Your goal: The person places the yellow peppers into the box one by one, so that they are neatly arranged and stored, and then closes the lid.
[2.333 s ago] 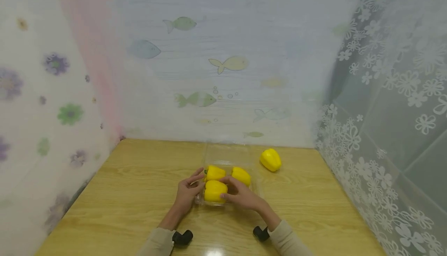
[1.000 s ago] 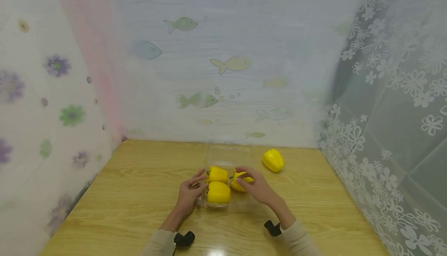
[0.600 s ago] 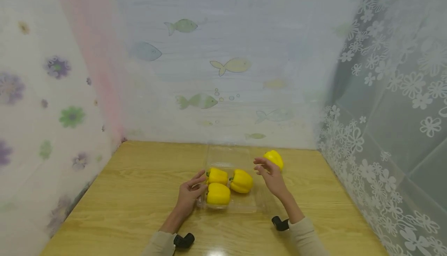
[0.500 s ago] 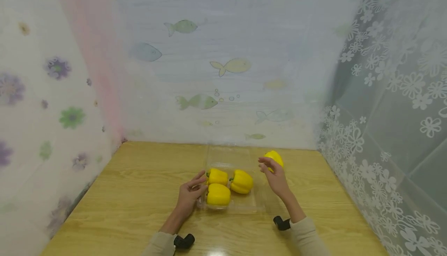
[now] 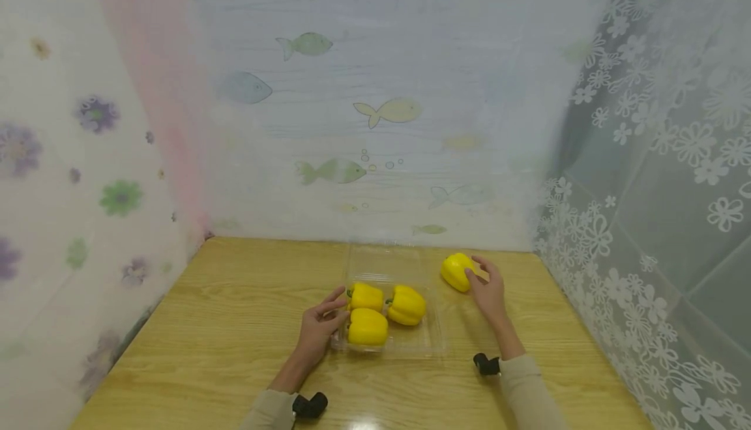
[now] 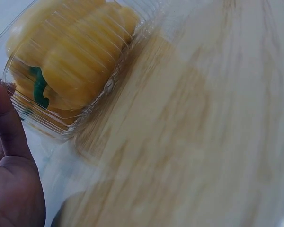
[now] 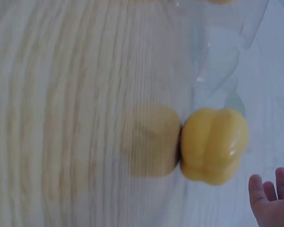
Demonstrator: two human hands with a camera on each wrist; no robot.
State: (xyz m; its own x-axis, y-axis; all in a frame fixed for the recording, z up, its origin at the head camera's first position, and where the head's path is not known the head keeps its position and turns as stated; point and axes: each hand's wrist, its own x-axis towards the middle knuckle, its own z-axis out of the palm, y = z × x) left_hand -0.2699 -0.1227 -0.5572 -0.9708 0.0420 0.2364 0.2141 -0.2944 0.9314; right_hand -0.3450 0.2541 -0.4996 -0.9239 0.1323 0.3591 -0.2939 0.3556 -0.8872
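A clear plastic clamshell box (image 5: 432, 333) holds three yellow bell peppers: one at the back left (image 5: 366, 296), one at the front left (image 5: 368, 328) and one on the right (image 5: 407, 305). My left hand (image 5: 315, 333) rests against the box's left side, fingers extended. In the left wrist view a green stem (image 6: 39, 89) shows through the ribbed plastic. Outside the box, at the back right, lies another yellow bell pepper (image 5: 457, 272). My right hand (image 5: 489, 290) is just right of it, fingers parted; in the right wrist view a gap separates that hand from the pepper.
The box's transparent lid (image 5: 384, 262) lies folded back toward the wall. A wooden table (image 5: 246, 300) carries everything. Curtains with fish and flower prints hang behind and on both sides. Each wrist carries a black camera mount (image 5: 309, 405).
My right hand has let go of the front-left pepper, passed over the right one in the box, and moved right to the loose pepper. My left hand has stayed by the box.
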